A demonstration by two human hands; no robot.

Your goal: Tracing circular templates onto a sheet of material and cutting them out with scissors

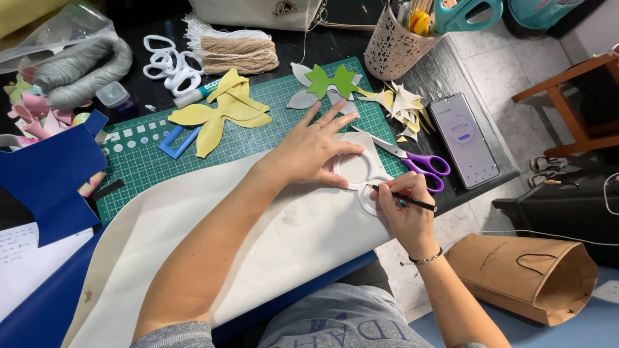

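On the far left of the desk sits a fold of dark blue sheet [45, 174], smooth and stiff, with soft pink scraps [29, 113] behind it. Next comes the green cutting mat [258, 145] with its little squares. Yellow petal shapes [222, 113] lie cut out on it, and a green and grey flower shape [329, 84] lies further along, so some cutting looks done already. A big cream sheet [258, 225] covers the near part of the mat; it looks flat and a bit like leather.

Over that sheet the left hand [313, 151] lies flat with fingers spread wide, pressing down a white template [356, 177] made of two joined rings. It grips nothing. Just beside it, the right hand [406, 206] pinches a thin black pen [403, 198], its tip touching the lower ring's edge. I think the outline is only partly drawn, and no cut shows in the cream sheet yet.

Purple scissors [419, 164] rest closed nearby, then a phone [464, 138] and a brown paper bag [529, 277] down on the floor.
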